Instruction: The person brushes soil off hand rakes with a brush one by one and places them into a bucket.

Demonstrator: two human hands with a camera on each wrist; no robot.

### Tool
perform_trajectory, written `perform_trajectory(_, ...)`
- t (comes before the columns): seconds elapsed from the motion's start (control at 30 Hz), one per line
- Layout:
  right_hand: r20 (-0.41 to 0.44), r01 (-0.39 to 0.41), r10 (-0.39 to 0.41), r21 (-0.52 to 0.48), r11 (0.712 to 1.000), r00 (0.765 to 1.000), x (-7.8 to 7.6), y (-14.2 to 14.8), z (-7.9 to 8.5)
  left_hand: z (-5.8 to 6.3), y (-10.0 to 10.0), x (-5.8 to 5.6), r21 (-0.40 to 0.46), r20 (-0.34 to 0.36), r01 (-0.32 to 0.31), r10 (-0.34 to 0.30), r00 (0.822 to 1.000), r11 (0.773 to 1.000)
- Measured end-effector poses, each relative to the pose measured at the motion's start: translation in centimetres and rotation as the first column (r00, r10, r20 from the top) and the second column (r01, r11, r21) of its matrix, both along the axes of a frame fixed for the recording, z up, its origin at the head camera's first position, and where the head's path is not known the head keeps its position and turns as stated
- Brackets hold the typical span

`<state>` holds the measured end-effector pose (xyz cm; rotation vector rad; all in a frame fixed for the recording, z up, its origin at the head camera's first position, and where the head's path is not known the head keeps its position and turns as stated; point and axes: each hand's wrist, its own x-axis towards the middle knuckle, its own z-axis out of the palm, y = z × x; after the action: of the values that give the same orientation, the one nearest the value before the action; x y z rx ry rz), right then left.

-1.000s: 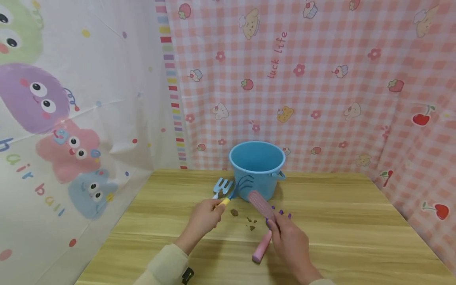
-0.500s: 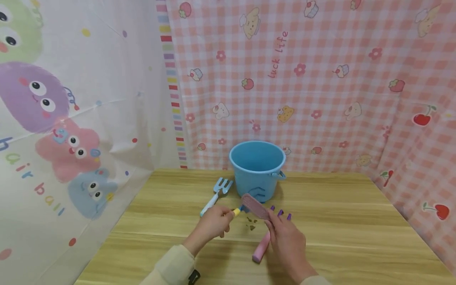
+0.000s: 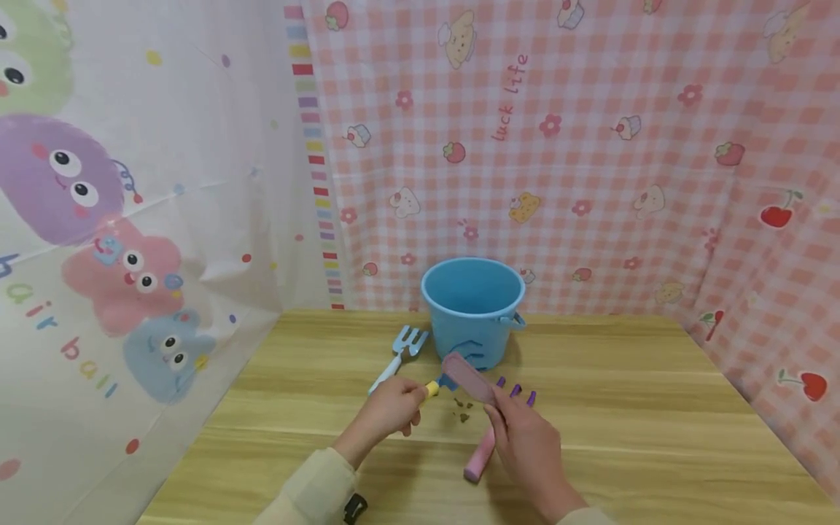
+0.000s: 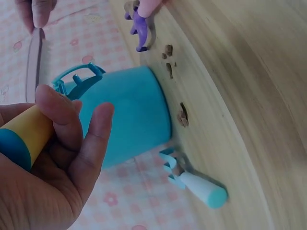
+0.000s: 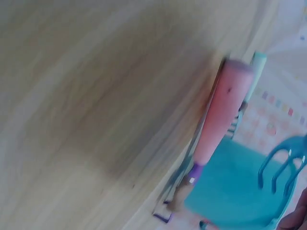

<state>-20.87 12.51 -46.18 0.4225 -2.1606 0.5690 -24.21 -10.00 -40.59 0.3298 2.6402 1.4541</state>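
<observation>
In the head view my left hand (image 3: 392, 408) grips the yellow handle (image 3: 429, 391) of a small hand rake. Its blue tines (image 5: 288, 160) show in the right wrist view. My right hand (image 3: 525, 441) pinches a flat mauve strip (image 3: 467, 378) with a rounded end; its exact kind cannot be told. The strip slants up toward the rake and overlaps the rake's blue neck in the head view. Behind both stands a light blue bucket (image 3: 474, 332) with its handle hanging at the right. Brown crumbs (image 4: 168, 52) and a larger brown lump (image 4: 183, 116) lie on the table.
A light blue fork (image 3: 399, 357) lies left of the bucket. Partly behind my right hand is a rake with a pink handle (image 3: 480, 456) and purple tines (image 4: 139, 31). The wooden table (image 3: 630, 423) meets patterned cloths (image 3: 577, 168) at its back and sides.
My left hand has moved right and toward me, bringing the rake behind the mauve strip. The strip's tip has shifted slightly left. Over the last half second both hands stay nearly still.
</observation>
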Motion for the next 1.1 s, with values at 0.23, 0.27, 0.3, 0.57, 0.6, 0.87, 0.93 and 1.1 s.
perform_trajectory(0.23, 0.034, 0.006, -0.006, -0.002, 1.0, 0.999, 0.3, -0.6, -1.0, 0.0, 0.3, 0.0, 0.058, 0.022, -0.001, -0.001, 1.0, 0.998)
perform_trajectory(0.27, 0.036, 0.021, -0.021, -0.008, 1.0, 0.999, 0.2, -0.5, -1.2, -0.1, 0.3, 0.0, 0.067, 0.034, 0.001, -0.003, 0.999, 0.998)
perform_trajectory(0.3, 0.038, 0.032, -0.031, -0.011, 0.999, 0.999, 0.2, -0.4, -1.2, -0.1, 0.3, 0.0, 0.079, 0.05, 0.005, -0.009, 0.999, 0.997)
perform_trajectory(0.57, 0.107, 0.115, -0.109, -0.057, 0.992, 0.988, 0.1, 0.2, -0.8, -0.2, 0.1, 0.2, 0.136, 0.12, 0.01, -0.026, 0.992, 0.991)
perform_trajectory(0.6, 0.098, 0.103, -0.097, -0.061, 0.993, 0.99, 0.1, 0.2, -0.8, -0.2, 0.0, 0.2, 0.147, 0.125, 0.006, -0.025, 0.992, 0.989)
perform_trajectory(0.87, 0.013, -0.048, 0.048, -0.011, 0.999, 0.999, -0.3, 0.2, -1.0, -0.1, -0.5, 0.0, 0.244, 0.167, 0.078, -0.121, 0.979, 0.967)
perform_trajectory(0.93, 0.041, -0.018, 0.019, -0.031, 0.999, 0.999, -0.3, 0.2, -1.0, -0.2, -0.6, -0.1, 0.242, 0.163, 0.096, -0.138, 0.977, 0.965)
perform_trajectory(1.1, 0.075, 0.087, -0.08, -0.087, 0.992, 0.994, -0.1, 0.4, -0.7, -0.4, -0.9, -0.1, 0.232, 0.154, 0.107, -0.145, 0.977, 0.967)
